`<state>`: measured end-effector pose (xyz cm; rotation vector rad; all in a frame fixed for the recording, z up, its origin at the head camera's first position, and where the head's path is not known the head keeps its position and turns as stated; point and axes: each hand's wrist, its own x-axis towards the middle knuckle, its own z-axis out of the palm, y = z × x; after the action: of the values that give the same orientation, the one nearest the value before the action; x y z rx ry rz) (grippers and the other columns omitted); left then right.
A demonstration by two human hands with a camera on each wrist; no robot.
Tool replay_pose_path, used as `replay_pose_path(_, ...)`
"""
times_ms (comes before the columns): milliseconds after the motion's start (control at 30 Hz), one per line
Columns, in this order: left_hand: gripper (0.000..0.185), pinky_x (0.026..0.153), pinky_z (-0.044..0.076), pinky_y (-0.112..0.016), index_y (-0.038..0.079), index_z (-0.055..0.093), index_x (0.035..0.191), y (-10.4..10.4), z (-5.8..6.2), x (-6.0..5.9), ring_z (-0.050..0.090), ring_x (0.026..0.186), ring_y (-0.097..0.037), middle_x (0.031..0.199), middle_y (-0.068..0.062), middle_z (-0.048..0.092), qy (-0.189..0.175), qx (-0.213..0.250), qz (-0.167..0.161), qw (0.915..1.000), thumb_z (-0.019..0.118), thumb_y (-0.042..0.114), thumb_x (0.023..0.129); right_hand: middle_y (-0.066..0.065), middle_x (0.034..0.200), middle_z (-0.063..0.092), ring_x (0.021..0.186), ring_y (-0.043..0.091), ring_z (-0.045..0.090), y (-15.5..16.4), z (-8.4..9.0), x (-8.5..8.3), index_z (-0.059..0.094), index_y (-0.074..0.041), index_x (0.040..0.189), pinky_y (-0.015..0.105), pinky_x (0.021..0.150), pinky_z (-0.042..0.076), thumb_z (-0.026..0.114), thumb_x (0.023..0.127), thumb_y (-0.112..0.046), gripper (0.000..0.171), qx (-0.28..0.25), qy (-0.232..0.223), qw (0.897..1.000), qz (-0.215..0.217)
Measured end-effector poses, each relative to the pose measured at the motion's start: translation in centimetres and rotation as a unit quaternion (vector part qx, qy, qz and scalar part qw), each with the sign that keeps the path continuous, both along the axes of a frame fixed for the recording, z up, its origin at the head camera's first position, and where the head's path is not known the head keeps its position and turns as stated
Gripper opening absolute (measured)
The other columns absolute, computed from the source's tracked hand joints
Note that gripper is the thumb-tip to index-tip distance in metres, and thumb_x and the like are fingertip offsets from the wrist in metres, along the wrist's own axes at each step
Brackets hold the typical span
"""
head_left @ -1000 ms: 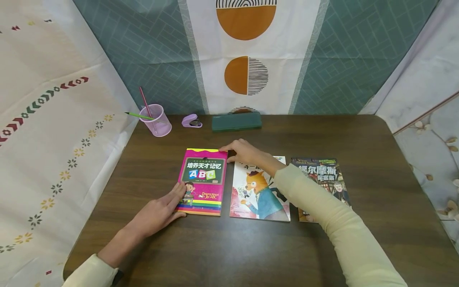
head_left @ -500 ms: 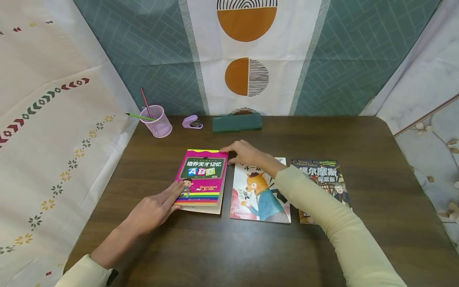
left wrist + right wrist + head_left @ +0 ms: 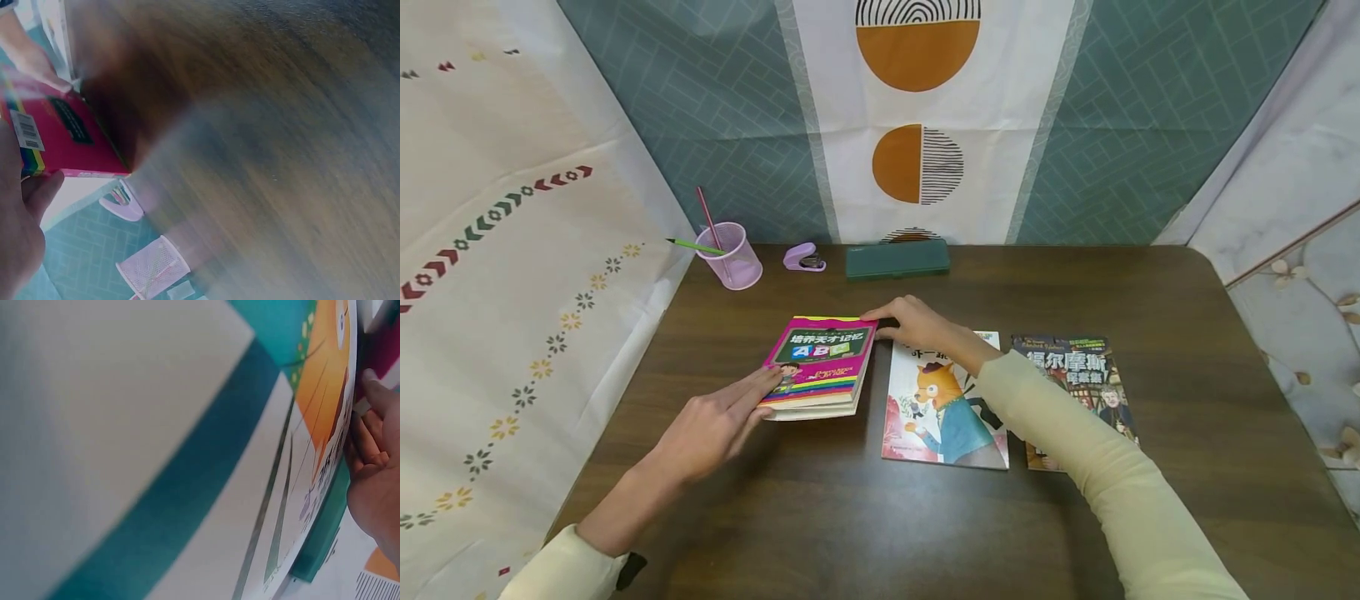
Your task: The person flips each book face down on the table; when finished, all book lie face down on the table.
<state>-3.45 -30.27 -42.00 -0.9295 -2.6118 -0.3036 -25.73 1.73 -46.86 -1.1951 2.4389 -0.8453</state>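
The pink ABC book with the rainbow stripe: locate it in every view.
Head: pink ABC book, centre-left on the table, near edge lifted.
Left wrist: upper left, its barcoded back showing.
Right wrist: only a magenta sliver at top right.
Shared landmark: the right hand at its corner.

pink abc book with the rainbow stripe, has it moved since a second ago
Yes: the pink abc book has tipped up, its near edge lifted off the dark wooden table by the left hand.
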Motion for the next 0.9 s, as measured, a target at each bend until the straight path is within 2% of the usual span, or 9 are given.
replay_pose_path(133,0.057,0.082,0.062,-0.055,0.009,0.06,0.151,0.1,0.6,-0.1,0.07,0.123,-0.032,0.148,-0.01,0.064,-0.004,0.016,0.016,0.9997,0.043,0.049,0.114,0.01,0.14,0.069,0.105,0.02,0.068,0.3,0.1,-0.1,0.068,-0.01,0.144,0.032,0.083,0.049,0.068,0.105,-0.018,0.039,-0.043,-0.004,0.999,0.009)
replay_pose_path(167,0.057,0.083,0.062,-0.055,0.01,0.059,0.152,0.1,0.7,-0.1,0.069,0.125,-0.031,0.149,-0.009,0.063,-0.007,0.018,0.017,0.9997,0.043,0.049,0.114,0.01,0.139,0.07,0.095,0.019,0.067,0.4,0.2,0.0,0.068,-0.009,0.143,0.031,0.08,0.048,0.067,0.106,-0.016,0.038,-0.053,-0.004,0.998,0.011)
replay_pose_path(267,0.057,0.086,0.062,-0.054,0.012,0.057,0.154,0.0,1.1,-0.1,0.068,0.128,-0.029,0.151,-0.007,0.062,-0.012,0.022,0.012,0.9996,0.041,0.05,0.114,0.012,0.136,0.071,0.068,0.016,0.05,0.5,0.4,0.0,0.069,-0.005,0.141,0.029,0.069,0.043,0.066,0.106,-0.014,0.036,-0.073,-0.007,0.997,0.015)
replay_pose_path(367,0.057,0.086,0.062,-0.053,0.011,0.057,0.154,0.1,1.5,-0.1,0.069,0.125,-0.027,0.149,-0.008,0.064,0.004,0.03,-0.006,0.9995,0.039,0.049,0.115,0.014,0.132,0.073,0.059,0.013,0.035,0.6,0.6,0.0,0.07,-0.003,0.139,0.028,0.062,0.037,0.066,0.106,-0.012,0.034,-0.09,-0.01,0.996,0.013)
replay_pose_path(567,0.05,0.078,0.063,-0.049,0.004,0.066,0.143,0.7,2.7,-0.2,0.077,0.107,-0.027,0.131,-0.01,0.074,0.08,0.056,-0.046,0.9942,0.044,0.04,0.116,0.012,0.121,0.077,0.058,0.014,0.035,0.8,1.4,-0.1,0.073,-0.003,0.135,0.028,0.061,0.037,0.066,0.106,-0.012,0.03,-0.116,-0.016,0.993,-0.01)
replay_pose_path(767,0.044,0.07,0.062,-0.045,0.001,0.073,0.132,0.7,4.2,-0.3,0.079,0.09,-0.025,0.115,-0.007,0.079,0.144,0.08,-0.04,0.9855,0.048,0.034,0.116,0.011,0.121,0.077,0.083,0.02,0.059,0.8,2.3,0.3,0.073,-0.002,0.134,0.03,0.076,0.047,0.068,0.106,-0.014,0.03,-0.11,-0.025,0.993,-0.025)
replay_pose_path(833,0.043,0.067,0.062,-0.044,0.0,0.074,0.13,0.7,4.6,-0.3,0.079,0.087,-0.024,0.113,-0.006,0.08,0.158,0.083,-0.035,0.9834,0.049,0.032,0.115,0.011,0.122,0.076,0.093,0.021,0.062,0.8,2.5,0.5,0.073,-0.002,0.134,0.03,0.08,0.048,0.068,0.106,-0.015,0.031,-0.106,-0.03,0.993,-0.032)
replay_pose_path(900,0.042,0.065,0.062,-0.044,0.0,0.075,0.127,0.6,4.9,-0.4,0.079,0.085,-0.024,0.112,-0.007,0.08,0.168,0.081,-0.029,0.9821,0.05,0.031,0.115,0.011,0.119,0.076,0.095,0.022,0.063,0.8,2.7,0.6,0.072,-0.001,0.134,0.029,0.081,0.049,0.068,0.106,-0.015,0.032,-0.103,-0.034,0.993,-0.04)
